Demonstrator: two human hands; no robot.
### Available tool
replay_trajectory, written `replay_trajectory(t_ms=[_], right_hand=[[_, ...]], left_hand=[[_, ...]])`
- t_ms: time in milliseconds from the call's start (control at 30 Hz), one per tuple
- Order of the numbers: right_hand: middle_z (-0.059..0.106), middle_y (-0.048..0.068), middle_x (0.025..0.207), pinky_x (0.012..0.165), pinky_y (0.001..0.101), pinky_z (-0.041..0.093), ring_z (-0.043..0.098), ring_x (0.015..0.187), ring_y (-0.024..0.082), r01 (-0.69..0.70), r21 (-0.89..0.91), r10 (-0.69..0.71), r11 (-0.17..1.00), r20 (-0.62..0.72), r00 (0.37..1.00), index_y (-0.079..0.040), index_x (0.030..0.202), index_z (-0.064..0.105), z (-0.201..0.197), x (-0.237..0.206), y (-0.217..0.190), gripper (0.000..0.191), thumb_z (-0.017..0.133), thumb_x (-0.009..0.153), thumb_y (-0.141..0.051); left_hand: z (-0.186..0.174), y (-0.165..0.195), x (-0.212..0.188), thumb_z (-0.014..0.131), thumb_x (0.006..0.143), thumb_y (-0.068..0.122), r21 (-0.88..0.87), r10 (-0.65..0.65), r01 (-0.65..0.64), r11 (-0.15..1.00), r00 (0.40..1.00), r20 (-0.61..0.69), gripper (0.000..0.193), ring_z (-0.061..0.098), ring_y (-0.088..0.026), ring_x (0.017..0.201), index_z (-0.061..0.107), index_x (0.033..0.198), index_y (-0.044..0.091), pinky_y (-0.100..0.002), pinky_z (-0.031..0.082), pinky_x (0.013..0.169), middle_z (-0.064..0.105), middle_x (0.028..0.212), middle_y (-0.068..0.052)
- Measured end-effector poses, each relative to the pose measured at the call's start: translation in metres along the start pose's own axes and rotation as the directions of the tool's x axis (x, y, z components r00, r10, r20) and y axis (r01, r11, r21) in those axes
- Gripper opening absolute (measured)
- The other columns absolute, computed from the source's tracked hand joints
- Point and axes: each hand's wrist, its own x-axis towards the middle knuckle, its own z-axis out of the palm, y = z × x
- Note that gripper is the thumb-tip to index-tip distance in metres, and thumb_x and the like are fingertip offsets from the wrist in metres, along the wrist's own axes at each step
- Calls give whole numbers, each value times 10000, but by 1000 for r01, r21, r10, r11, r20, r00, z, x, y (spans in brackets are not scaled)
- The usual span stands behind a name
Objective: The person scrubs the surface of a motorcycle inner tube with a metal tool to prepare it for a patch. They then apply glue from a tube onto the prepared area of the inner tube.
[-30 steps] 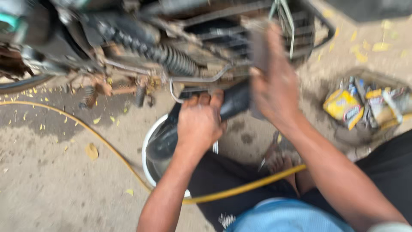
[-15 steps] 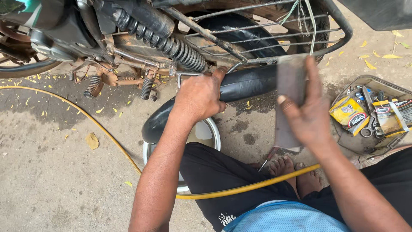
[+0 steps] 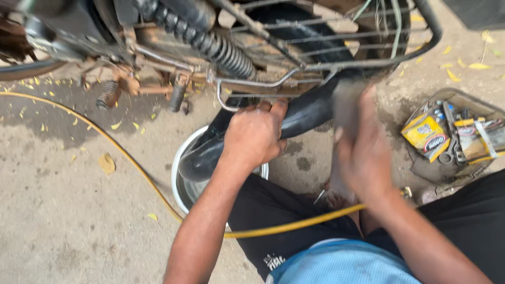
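My left hand grips a black rubber inner tube that curves from under the motorcycle's rear down into a round metal basin. My right hand is blurred with motion just right of the tube. It holds a flat grey rectangular sheet against or close to the tube's surface; I cannot tell if they touch. My knees and dark shorts are right under both hands.
The motorcycle's coil shock and wire guard frame hang right above the hands. A yellow hose runs across the concrete and over my lap. An open box of tubes and small tools lies on the ground at right.
My right hand has come down from up by the frame to beside the tube, with the grey sheet in it. My left hand has kept its grip on the tube.
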Motion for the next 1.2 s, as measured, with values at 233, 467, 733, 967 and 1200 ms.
replay_trajectory(t_ms=[233, 467, 733, 967, 1200], right_hand=[[601, 308, 1373, 1034, 524, 524, 633, 1211, 472, -125, -36, 124, 991, -32, 992, -93, 1676, 113, 11, 44, 15, 864, 657, 1006, -49], [514, 317, 1467, 1057, 522, 483, 567, 1318, 499, 42, -61, -36, 997, 89, 995, -79, 1634, 209, -4, -13, 8, 923, 582, 805, 81], [441, 352, 1561, 1170, 476, 465, 523, 1417, 504, -31, -73, 17, 997, -182, 983, -10, 1648, 144, -16, 27, 27, 810, 652, 1017, -12], [576, 327, 1381, 1009, 495, 519, 626, 1190, 479, -261, -99, 276, 960, 199, 940, -69, 1667, 129, 7, 28, 4, 851, 646, 991, -92], [517, 324, 1514, 1177, 500, 448, 563, 1407, 453, -31, 154, 34, 988, -21, 999, -21, 1625, 209, -10, -13, 2, 661, 528, 1053, 65]], left_hand=[[-1, 24, 0, 885, 654, 349, 90, 34, -36, 995, 999, 23, 819, 723, -329, 901, 547, 1319, 12, -450, 548, 802, 723, 982, -167], [0, 18, -10, 889, 612, 359, 23, 18, -18, 1000, 1000, 14, 818, 717, -336, 912, 568, 1291, 35, -446, 533, 791, 724, 975, -165], [-9, 17, -6, 863, 550, 410, 50, 97, -89, 995, 981, -168, 859, 729, -361, 840, 570, 1265, 38, -465, 546, 773, 732, 916, -182], [0, 32, -6, 884, 666, 375, 48, -16, 12, 999, 997, 70, 829, 720, -356, 862, 542, 1333, 20, -451, 545, 797, 722, 973, -174], [-4, 22, -17, 893, 604, 387, 15, -25, 25, 1000, 1000, -15, 844, 717, -340, 901, 561, 1306, 58, -462, 531, 799, 724, 972, -164]])
